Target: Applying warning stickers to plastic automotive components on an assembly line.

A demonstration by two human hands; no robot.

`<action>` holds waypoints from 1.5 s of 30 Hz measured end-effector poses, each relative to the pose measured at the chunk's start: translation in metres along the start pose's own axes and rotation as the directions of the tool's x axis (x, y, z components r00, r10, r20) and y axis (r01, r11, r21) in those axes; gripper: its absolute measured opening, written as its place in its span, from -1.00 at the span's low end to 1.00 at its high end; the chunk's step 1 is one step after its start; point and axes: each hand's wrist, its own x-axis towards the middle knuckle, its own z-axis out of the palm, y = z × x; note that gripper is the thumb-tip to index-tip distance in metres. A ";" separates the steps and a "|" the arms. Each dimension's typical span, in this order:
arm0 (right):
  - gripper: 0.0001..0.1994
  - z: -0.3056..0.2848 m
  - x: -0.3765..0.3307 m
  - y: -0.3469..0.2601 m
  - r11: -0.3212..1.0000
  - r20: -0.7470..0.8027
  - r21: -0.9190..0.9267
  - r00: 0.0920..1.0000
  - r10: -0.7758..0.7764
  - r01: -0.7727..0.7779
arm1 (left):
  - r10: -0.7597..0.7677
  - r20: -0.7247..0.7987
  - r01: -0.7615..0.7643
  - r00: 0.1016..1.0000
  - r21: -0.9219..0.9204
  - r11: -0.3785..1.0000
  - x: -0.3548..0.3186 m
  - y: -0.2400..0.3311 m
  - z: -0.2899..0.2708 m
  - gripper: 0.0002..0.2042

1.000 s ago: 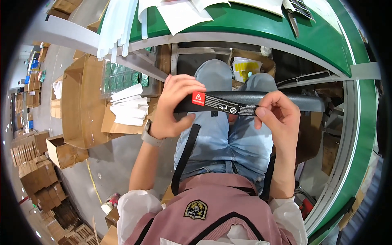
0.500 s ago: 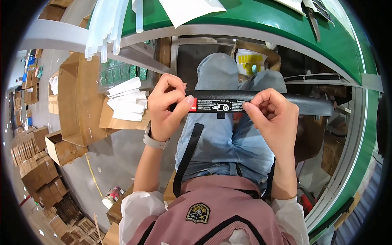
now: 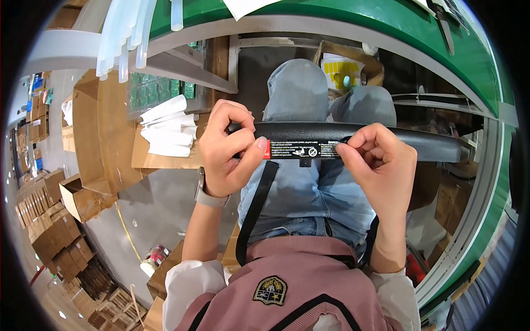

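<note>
A long, slightly curved black plastic bar (image 3: 425,144) lies crosswise in front of me, above my thighs. Along its near face runs a black warning label (image 3: 303,151) with a red left end and a small dark tab below. My left hand (image 3: 229,144) closes around the bar's left end, its thumb at the red part of the label. Thumb and index finger of my right hand (image 3: 382,163) pinch together at the label's right end, in front of the bar. The curled fingers partly hide what each hand grips.
A green workbench (image 3: 309,12) curves across the far side and right, with translucent tubes (image 3: 126,33) over its left edge and a dark-bladed tool (image 3: 445,32) at far right. White paper pieces (image 3: 168,129) lie on cardboard at left. Below the bench stands an open carton (image 3: 376,67).
The bar and label sit slightly lower and farther right in view, along with my right hand. The bench has shifted upward in the picture. Both grips look the same.
</note>
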 end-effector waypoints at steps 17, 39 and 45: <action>-0.86 -0.002 -0.004 -0.002 0.999 0.019 0.040 0.999 0.036 -0.037 | -0.042 0.080 0.035 0.996 0.084 0.996 -0.006 -0.003 -0.010 -0.61; -0.55 -0.021 0.002 -0.012 0.657 -0.010 -0.748 0.987 -0.159 0.098 | -0.350 -0.009 0.338 0.937 -0.241 0.910 -0.023 -0.003 -0.009 -0.57; -0.48 0.014 -0.015 0.022 0.463 0.366 -0.621 0.756 -0.543 0.633 | -0.341 0.045 0.341 0.939 -0.244 0.908 -0.013 -0.007 -0.003 -0.59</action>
